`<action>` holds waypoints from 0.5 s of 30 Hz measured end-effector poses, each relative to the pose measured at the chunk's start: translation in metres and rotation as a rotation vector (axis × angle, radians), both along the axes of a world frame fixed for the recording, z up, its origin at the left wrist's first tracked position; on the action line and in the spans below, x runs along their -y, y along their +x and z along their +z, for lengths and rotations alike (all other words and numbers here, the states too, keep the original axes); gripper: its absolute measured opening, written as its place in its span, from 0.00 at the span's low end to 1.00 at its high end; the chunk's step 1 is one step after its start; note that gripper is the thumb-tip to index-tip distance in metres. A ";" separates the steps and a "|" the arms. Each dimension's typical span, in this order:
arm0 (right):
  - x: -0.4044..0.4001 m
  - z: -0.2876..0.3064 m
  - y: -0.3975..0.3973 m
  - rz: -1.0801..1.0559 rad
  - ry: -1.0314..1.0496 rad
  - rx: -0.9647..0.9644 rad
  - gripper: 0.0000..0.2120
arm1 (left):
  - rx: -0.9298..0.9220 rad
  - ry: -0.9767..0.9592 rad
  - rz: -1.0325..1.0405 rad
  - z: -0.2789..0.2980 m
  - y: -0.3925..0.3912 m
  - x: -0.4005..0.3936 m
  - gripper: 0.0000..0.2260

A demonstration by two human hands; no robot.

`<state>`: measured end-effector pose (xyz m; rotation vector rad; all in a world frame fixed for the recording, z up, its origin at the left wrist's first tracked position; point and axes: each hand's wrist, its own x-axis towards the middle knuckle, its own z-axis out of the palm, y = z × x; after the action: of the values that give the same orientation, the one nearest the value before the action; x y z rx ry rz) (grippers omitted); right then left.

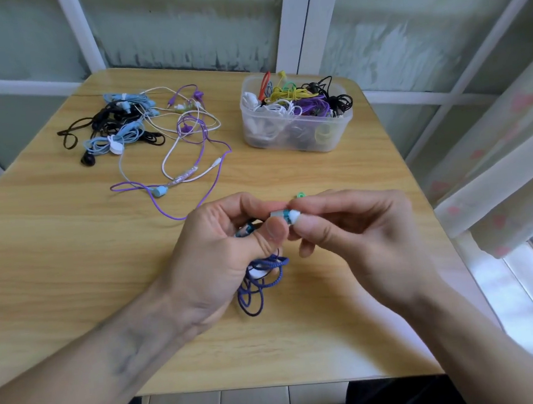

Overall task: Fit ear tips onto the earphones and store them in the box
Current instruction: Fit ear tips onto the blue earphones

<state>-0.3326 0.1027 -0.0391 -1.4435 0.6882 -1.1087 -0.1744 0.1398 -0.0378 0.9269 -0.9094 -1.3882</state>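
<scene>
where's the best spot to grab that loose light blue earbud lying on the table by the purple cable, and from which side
Pinch the light blue earbud across its short rounded body, coming straight down from above. It lies low on the table with bare wood near and left of it, while its cable and the purple cable run off to the right and behind, so fingers from above or the near-left probably avoid snagging them.

The table (68,238) is showing pale yellow wood grain. Near its middle, a teal earbud (282,216) is wearing a white ear tip (294,215), its cord (262,282) trailing dark blue. A green ear tip (300,195) is lying on it. At its far edge, black, light-blue, white and purple earphones (142,129) are sprawling beside a clear box (296,115) glowing yellow, purple, white, black.
</scene>
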 end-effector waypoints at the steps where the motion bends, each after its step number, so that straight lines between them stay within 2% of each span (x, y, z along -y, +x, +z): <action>1: -0.001 0.001 0.001 0.046 0.105 0.046 0.06 | 0.010 -0.029 -0.001 0.001 0.001 0.000 0.12; 4: -0.004 0.005 0.004 0.181 0.445 0.178 0.08 | 0.074 -0.144 -0.003 0.002 0.004 0.000 0.08; 7: -0.004 0.006 0.004 0.181 0.585 0.187 0.12 | 0.216 -0.177 0.107 0.002 0.004 0.000 0.06; 10: -0.005 0.006 0.005 0.103 0.502 0.155 0.11 | 0.372 -0.187 0.241 0.004 0.002 0.000 0.04; 15: -0.005 0.005 0.003 -0.001 0.216 0.030 0.10 | 0.497 -0.250 0.315 0.006 0.003 -0.002 0.06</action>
<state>-0.3298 0.1073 -0.0345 -1.2403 0.7628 -1.0217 -0.1713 0.1418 -0.0315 1.1853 -1.2140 -0.7637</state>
